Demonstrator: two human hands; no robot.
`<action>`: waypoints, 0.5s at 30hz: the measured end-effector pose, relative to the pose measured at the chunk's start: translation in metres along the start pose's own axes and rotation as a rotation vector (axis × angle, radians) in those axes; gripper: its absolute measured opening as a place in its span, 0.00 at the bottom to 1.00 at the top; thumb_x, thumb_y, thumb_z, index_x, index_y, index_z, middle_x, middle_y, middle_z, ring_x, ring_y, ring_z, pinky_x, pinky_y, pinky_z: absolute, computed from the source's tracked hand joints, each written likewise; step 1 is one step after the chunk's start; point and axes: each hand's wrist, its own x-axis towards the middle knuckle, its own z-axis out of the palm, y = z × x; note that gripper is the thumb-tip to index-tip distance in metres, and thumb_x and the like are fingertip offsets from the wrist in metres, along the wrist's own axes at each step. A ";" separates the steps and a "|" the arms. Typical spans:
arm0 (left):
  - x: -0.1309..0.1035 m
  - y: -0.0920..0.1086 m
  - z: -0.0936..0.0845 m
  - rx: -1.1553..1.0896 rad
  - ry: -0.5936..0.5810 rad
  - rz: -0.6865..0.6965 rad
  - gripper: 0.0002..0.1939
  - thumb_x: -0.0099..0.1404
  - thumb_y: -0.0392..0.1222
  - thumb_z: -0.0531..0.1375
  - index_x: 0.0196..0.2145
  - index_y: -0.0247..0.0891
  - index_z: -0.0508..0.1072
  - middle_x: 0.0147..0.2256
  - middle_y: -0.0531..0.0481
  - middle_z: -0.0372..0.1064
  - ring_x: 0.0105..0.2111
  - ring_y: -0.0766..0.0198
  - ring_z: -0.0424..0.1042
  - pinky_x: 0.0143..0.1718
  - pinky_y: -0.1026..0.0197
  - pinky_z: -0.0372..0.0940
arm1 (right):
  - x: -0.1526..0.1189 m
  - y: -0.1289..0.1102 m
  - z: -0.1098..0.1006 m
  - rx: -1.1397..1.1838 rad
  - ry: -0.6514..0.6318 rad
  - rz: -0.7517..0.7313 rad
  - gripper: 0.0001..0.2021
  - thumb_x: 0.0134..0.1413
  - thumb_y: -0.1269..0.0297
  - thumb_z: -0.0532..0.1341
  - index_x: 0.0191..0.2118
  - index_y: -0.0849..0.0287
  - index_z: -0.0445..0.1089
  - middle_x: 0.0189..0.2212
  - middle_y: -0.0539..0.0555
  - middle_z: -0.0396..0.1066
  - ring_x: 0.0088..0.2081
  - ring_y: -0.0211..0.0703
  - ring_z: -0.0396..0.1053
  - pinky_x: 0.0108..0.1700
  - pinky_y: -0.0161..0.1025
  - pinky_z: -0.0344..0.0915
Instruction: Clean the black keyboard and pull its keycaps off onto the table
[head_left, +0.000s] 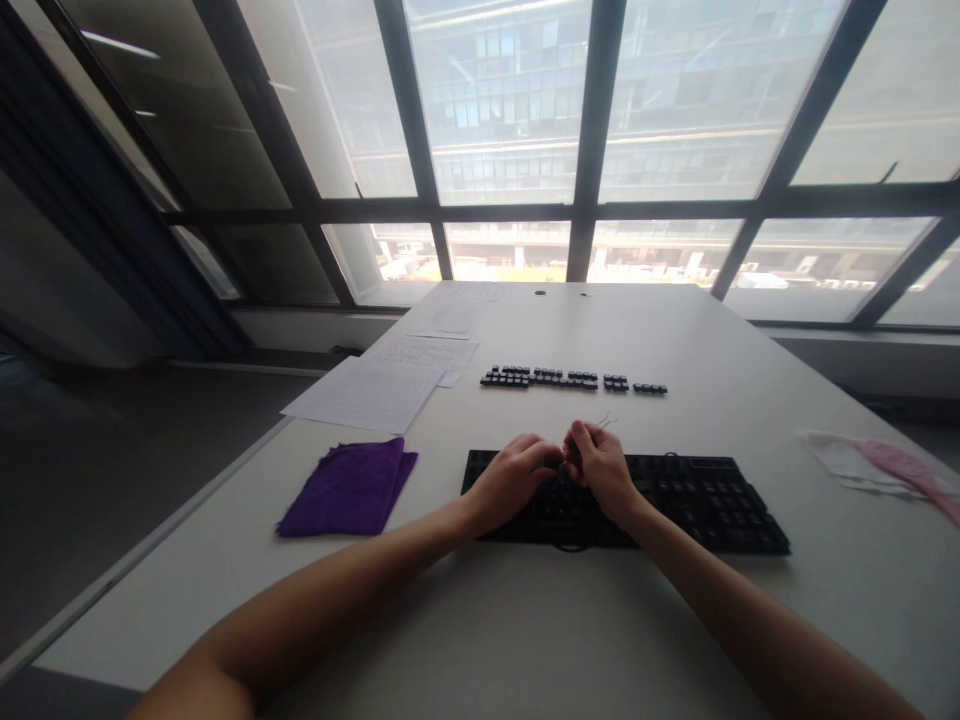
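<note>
A black keyboard (697,500) lies across the white table in front of me, and both my hands are over its left and middle part. My right hand (600,465) is closed around a thin wire keycap puller (609,419), whose wire ends stick out above the fingers. Close beside it, my left hand (517,475) has its fingers curled together near the puller's lower end. What those fingertips pinch, if anything, is too small and dark to make out. Behind the keyboard, loose black keycaps (577,380) stand in rows on the table.
A folded purple cloth (345,488) lies left of the keyboard. Beyond it, sheets of paper (367,390) overlap along the table's left edge. At the right are a white cloth (840,460) and a pink item (900,467). Large windows (510,110) rise behind the table (480,630).
</note>
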 end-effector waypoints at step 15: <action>0.021 -0.015 -0.033 -0.179 0.161 -0.218 0.11 0.63 0.44 0.65 0.42 0.38 0.76 0.36 0.48 0.77 0.35 0.63 0.75 0.40 0.60 0.71 | 0.001 -0.004 0.003 0.068 0.008 0.036 0.24 0.54 0.39 0.61 0.29 0.58 0.64 0.19 0.46 0.64 0.14 0.31 0.59 0.13 0.28 0.50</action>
